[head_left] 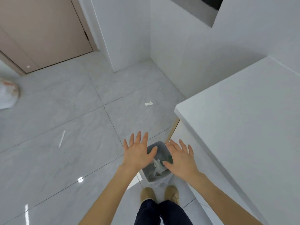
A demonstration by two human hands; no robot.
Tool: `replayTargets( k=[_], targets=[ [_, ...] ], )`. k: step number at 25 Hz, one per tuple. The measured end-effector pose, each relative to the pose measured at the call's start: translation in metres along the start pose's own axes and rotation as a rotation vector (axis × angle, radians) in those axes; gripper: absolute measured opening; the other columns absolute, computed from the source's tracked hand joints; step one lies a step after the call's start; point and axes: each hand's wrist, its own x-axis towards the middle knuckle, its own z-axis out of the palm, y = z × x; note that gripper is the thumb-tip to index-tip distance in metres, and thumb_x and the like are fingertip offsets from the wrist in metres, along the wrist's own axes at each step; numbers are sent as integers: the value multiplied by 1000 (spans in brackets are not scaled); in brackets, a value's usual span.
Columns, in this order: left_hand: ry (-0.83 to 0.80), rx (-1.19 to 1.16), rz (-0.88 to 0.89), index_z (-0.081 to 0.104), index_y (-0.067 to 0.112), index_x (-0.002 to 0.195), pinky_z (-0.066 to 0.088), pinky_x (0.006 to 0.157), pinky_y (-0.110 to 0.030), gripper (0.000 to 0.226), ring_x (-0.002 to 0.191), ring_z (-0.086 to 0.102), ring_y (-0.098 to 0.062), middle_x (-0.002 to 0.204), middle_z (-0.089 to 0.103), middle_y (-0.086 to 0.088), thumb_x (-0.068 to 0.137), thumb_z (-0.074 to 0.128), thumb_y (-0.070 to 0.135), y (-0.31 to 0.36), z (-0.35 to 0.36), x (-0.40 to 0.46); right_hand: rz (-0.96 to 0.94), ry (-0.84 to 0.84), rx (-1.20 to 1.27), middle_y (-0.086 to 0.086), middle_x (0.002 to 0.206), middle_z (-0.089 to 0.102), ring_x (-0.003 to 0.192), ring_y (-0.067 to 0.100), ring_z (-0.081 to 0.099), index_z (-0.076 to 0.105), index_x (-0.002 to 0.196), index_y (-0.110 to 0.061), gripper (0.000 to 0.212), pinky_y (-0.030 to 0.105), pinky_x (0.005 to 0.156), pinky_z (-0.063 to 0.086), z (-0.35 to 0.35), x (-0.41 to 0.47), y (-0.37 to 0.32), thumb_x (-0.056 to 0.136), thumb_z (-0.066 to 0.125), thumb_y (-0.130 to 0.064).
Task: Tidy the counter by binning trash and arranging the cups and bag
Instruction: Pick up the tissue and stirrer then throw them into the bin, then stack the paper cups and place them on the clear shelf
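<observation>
A small grey bin lined with a clear bag stands on the floor by my feet, with crumpled white trash inside. My left hand hovers over its left side, fingers spread and holding nothing. Over the bin's right side, my right hand is spread the same way, palm down and empty. The white counter fills the right of the view, and the part in sight bears nothing. No cups are in sight.
Loose on the grey tiled floor lie a crumpled white scrap, a white straw wrapper and a small stick. A white and orange bag sits at the far left. A beige door and white walls stand behind.
</observation>
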Motion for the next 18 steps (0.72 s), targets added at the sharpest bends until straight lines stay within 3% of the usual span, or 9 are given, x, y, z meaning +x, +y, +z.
replayTargets(
  k=[8, 18],
  targets=[
    [30, 151, 215, 1, 25, 144, -2, 117, -51, 66, 145, -3, -29, 158, -1, -6, 90, 29, 52, 46, -39, 0, 161, 211, 99, -1, 158, 6, 145, 26, -4, 7, 144, -25, 67, 51, 117, -3, -52, -27, 20, 91, 45, -40],
    [137, 190, 523, 3, 24, 144, -1, 117, -49, 66, 145, -1, -26, 158, 2, -5, 90, 31, 50, 189, -51, -15, 312, 492, 138, -2, 158, 5, 145, 20, -6, 7, 144, -24, 67, 49, 117, -3, -109, -104, 120, 91, 46, -37]
  ],
)
